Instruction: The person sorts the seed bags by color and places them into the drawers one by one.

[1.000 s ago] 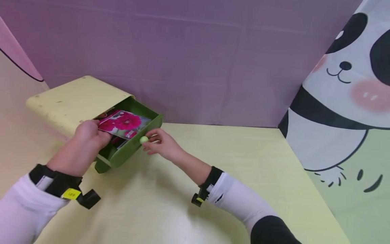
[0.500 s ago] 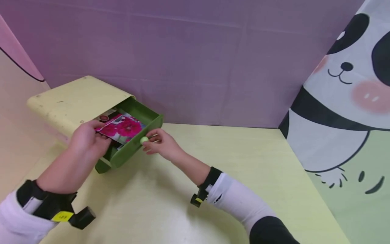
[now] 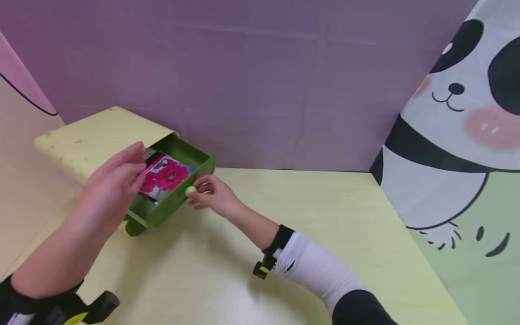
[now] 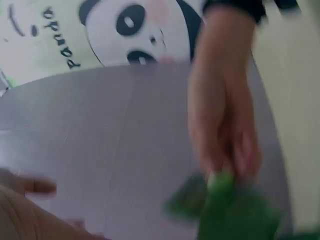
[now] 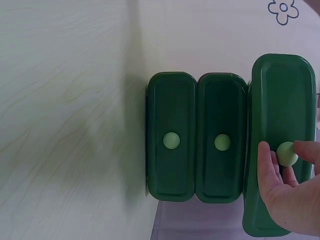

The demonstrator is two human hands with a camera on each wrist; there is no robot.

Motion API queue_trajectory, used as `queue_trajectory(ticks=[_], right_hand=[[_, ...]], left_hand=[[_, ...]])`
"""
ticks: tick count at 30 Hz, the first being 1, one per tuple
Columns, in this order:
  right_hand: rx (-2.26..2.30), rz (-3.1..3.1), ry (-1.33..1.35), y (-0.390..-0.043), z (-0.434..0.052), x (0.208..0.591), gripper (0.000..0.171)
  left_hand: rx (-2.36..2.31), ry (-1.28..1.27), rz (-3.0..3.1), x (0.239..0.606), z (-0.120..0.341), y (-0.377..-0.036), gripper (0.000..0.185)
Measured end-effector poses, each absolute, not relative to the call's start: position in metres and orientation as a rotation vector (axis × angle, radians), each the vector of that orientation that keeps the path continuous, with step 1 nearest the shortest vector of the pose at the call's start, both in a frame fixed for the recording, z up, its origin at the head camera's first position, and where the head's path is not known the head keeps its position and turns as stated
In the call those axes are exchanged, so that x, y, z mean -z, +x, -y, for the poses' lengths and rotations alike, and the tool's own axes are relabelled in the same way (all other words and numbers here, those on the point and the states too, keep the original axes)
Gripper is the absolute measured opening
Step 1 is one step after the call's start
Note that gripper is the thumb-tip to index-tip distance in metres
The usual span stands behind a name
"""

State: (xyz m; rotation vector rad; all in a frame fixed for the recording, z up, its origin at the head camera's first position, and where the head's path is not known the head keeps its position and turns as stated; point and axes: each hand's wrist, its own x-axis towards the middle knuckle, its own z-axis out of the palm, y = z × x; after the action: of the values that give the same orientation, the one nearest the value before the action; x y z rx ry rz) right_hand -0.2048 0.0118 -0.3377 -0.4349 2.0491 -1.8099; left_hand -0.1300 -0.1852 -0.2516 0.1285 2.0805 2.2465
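Observation:
A cream cabinet (image 3: pixel 101 135) stands at the back left with its top green drawer (image 3: pixel 174 205) pulled out. Inside the drawer lies a picture card with pink flowers (image 3: pixel 167 175), with other flat pieces partly showing beneath it. My left hand (image 3: pixel 111 189) is above the drawer's near left corner, fingers extended, holding nothing; it also appears blurred at the lower left of the left wrist view. With thumb and fingers, my right hand (image 3: pixel 217 196) pinches the drawer's round pale green knob (image 5: pixel 287 154).
Below the pulled-out drawer, two closed green drawers (image 5: pixel 222 180) with round knobs show in the right wrist view. The cabinet sits on a pale wooden table (image 3: pixel 317 216). A purple cloth (image 3: pixel 260 90) hangs behind, and a panda-print cloth (image 3: pixel 438 149) at right.
My left hand has let go of the flower card, which now lies in the drawer, and has lifted out toward the left. The right hand stays on the knob.

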Motion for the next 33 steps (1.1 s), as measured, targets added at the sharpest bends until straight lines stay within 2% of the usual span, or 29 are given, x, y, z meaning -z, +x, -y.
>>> queue_trajectory(ticks=[4,6,10,21,33], right_hand=[[1.816,-2.039,-0.434,-0.205,-0.010,0.339,0.031],[1.816,-2.036,-0.440,-0.206,-0.010,0.340,0.031],[1.814,-2.052,-0.463,-0.206,-0.009,0.339,0.031],[1.805,-2.045,-0.454,-0.207,-0.011,0.341,0.033],[1.800,-2.065,-0.521,-0.209,-0.012,0.342,0.030]], left_hand=[[-1.530,0.499,-2.977,0.238,0.200,-0.127,0.062],[-1.236,0.622,-3.225,0.234,0.211,-0.133,0.062],[-0.862,0.652,-3.369,0.232,0.242,-0.158,0.064],[-0.787,0.575,-3.174,0.249,0.312,-0.220,0.063],[-0.467,0.497,-3.074,0.271,0.325,-0.239,0.058]])
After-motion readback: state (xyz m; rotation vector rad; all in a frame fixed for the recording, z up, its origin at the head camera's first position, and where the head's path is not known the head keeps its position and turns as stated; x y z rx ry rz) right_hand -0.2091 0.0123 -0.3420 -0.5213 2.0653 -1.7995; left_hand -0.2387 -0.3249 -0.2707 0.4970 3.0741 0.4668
